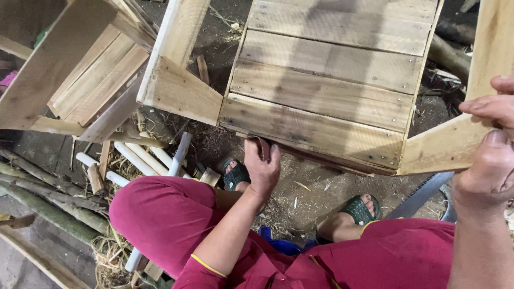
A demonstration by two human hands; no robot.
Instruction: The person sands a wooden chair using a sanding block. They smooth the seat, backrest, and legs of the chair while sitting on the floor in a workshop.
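A wooden chair seat point(326, 91) made of several nailed planks tilts in front of me. My left hand point(263, 165) presses a small piece of sandpaper against the seat's front edge. My right hand point(491, 147) grips the chair's right arm rail point(447, 147), thumb on top. My knees in dark red trousers point(171, 219) fill the bottom of the view, and my feet in green sandals point(360, 210) rest on the dirt.
A handsaw point(420, 195) lies on the ground at the right foot. A second wooden chair frame point(80, 80) stands at the upper left. White sticks point(144, 158), bamboo poles point(48, 200) and wood offcuts lie on the left.
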